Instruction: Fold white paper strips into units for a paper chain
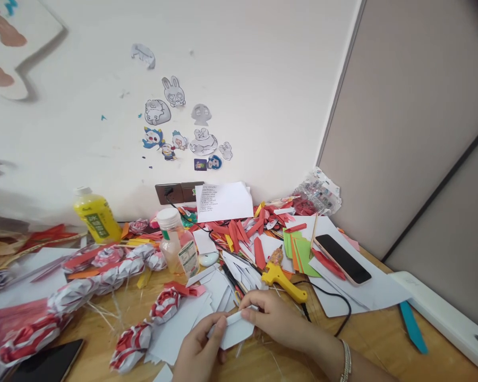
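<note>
A small piece of white paper (236, 331), with a narrow fold along its top edge, is pinched between my two hands low in the middle of the head view. My left hand (202, 346) grips its left end, thumb on top. At the other end, my right hand (273, 318) presses the fold between thumb and fingers. Beyond the hands lies a yellow hot glue gun (283, 281) with its black cord. Loose white paper sheets (181, 326) spread to the left of my hands, beside red-and-white paper flowers (131, 345).
A yellow drink bottle (97, 215) and a clear bottle with a white lid (177, 244) stand at the back left. Folded red paper strips (239, 233) pile up against the wall. A phone (342, 259) rests on white sheets at right, near a long white device (442, 318).
</note>
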`<state>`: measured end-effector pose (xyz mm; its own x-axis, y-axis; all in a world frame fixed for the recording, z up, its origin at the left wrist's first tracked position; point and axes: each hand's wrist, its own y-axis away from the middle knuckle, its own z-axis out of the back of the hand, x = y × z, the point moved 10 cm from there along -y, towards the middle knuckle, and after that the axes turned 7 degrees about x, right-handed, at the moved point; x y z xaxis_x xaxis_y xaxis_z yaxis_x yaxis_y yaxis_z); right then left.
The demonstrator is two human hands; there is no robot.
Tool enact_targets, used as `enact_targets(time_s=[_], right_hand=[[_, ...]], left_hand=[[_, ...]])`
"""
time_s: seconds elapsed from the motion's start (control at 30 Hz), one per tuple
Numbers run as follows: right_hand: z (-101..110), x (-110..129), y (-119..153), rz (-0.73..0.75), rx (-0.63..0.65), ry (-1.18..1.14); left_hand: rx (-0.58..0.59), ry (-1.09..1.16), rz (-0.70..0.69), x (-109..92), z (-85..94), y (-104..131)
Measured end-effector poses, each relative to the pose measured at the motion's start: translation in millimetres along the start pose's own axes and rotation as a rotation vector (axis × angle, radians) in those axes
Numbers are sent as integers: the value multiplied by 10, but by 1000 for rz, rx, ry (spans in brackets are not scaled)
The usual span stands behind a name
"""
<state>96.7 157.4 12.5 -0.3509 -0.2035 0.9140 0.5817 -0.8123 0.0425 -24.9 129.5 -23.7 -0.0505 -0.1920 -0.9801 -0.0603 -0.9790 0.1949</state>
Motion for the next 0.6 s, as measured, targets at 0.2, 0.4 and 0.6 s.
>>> enact_targets(time_s=[0.2,0.4,0.6], right_hand=[[28,14,-6,10,-22,36],[40,49,8,29,-40,80],[50,25,-2,19,-48,32]], left_hand=[[0,-29,14,5,6,10],[-27,-20,12,-33,20,26],[-49,9,21,-29,31,25]])
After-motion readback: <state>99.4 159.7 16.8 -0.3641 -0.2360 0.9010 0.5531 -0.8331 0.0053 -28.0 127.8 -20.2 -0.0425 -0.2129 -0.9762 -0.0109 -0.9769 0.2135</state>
